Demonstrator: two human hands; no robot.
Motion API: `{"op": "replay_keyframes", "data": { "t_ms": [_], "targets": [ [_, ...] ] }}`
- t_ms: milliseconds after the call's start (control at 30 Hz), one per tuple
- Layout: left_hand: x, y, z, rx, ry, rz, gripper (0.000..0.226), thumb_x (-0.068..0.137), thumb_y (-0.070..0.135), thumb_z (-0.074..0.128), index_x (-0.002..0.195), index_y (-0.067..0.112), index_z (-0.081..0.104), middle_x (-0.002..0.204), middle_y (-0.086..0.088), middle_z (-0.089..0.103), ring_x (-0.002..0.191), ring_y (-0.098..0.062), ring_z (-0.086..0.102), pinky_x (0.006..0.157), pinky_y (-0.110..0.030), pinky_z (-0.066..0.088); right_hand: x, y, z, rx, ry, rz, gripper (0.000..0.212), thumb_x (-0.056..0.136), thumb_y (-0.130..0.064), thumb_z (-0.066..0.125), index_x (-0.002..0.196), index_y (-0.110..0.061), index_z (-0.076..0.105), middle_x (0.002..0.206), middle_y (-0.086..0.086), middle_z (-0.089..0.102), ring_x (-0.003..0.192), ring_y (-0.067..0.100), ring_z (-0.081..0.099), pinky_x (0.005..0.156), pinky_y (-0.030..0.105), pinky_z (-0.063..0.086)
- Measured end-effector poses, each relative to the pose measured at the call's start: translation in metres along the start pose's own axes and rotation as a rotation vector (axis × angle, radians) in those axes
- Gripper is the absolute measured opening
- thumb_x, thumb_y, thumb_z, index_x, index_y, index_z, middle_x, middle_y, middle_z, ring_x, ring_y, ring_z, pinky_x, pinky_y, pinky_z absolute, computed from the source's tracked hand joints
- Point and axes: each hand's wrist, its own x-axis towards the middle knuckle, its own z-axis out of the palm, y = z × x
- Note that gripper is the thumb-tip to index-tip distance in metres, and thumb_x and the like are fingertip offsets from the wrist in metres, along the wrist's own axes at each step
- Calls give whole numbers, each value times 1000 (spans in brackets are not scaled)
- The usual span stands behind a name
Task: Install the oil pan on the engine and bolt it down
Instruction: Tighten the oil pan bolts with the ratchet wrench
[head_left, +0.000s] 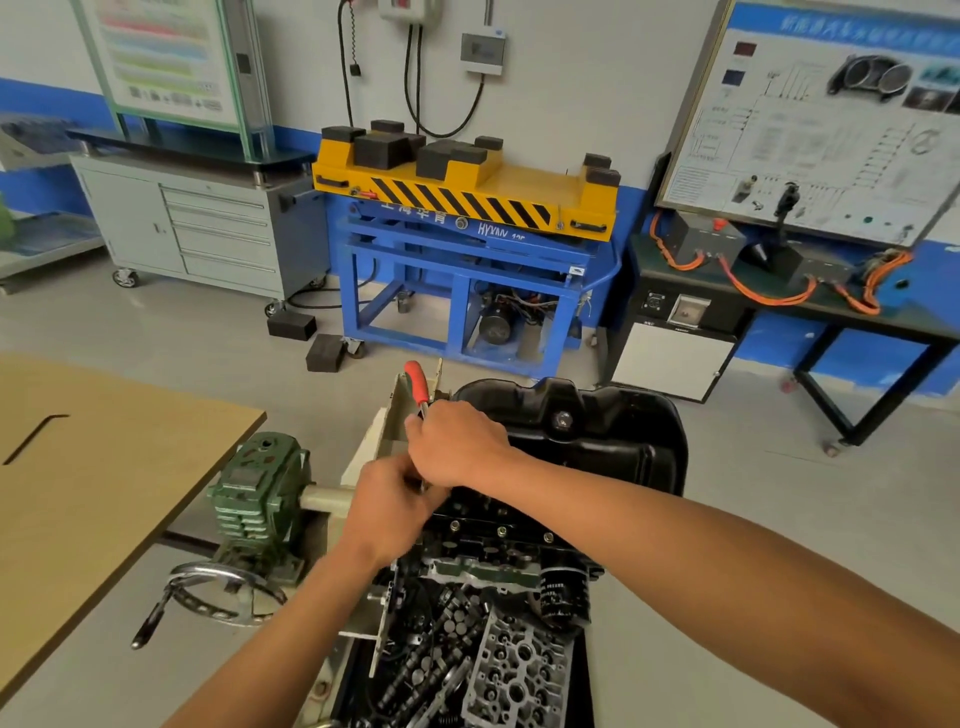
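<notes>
One black oil pan (597, 441) sits on the engine (498, 530); the right hand (460, 441) grips one red-handled tool (417, 382), the left hand (389, 514) has its fingers curled round its lower end

Your right hand (457, 447) is covering the middle of the red-handled tool (417, 382) at the left edge of the oil pan (613, 447). Your left hand (389, 512), curling round the tool's lower end, is hiding its tip and any bolt beneath. Both forearms are running off the bottom edge. Nearer you than the oil pan, the heap of loose engine parts (431, 670) is getting cropped there too. Behind the oil pan, the print on the wall board (810, 130) is blurring beyond reading.
</notes>
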Motion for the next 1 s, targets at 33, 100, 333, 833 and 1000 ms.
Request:
{"op": "replay_keyframes", "data": {
  "t_ms": [33, 100, 333, 833, 1000],
  "targets": [
    [1, -3, 4, 17, 43, 24, 27, 84, 6, 77, 63, 15, 63, 55, 1, 62, 48, -14, 51, 50, -28, 40, 1, -2, -3, -16, -31, -5, 35, 102, -38, 37, 85, -12, 53, 84, 5, 59, 78, 26, 59, 65, 35, 43],
    [4, -9, 6, 24, 74, 57, 35, 88, 4, 73, 55, 5, 60, 48, -5, 56, 44, -23, 46, 46, -33, 38, 2, -2, -13, -68, -95, -68, 30, 99, -33, 47, 76, -14, 50, 77, 3, 56, 70, 24, 56, 57, 32, 37],
    [12, -21, 3, -3, -77, 54, 33, 95, 16, 67, 62, 19, 61, 50, -5, 55, 42, -10, 44, 46, -24, 37, -1, -11, -47, -525, -215, -570, 23, 82, -10, 68, 63, -15, 55, 60, 0, 46, 63, 24, 50, 52, 34, 41],
    [6, -29, -1, -189, -167, 45, 28, 93, 26, 68, 67, 19, 62, 48, 12, 53, 44, -1, 44, 48, -18, 33, -1, -10, -46, -458, -223, -634, 27, 91, -35, 62, 69, -20, 69, 59, -4, 63, 57, 13, 54, 51, 28, 37],
    [4, -29, 4, -269, 19, 38, 34, 94, 22, 67, 68, 0, 65, 57, -13, 56, 54, -27, 44, 55, -41, 39, 9, -10, -39, -268, -31, -365, 41, 94, -34, 56, 62, -23, 32, 63, -1, 42, 64, 25, 50, 57, 34, 37]
  ]
}}
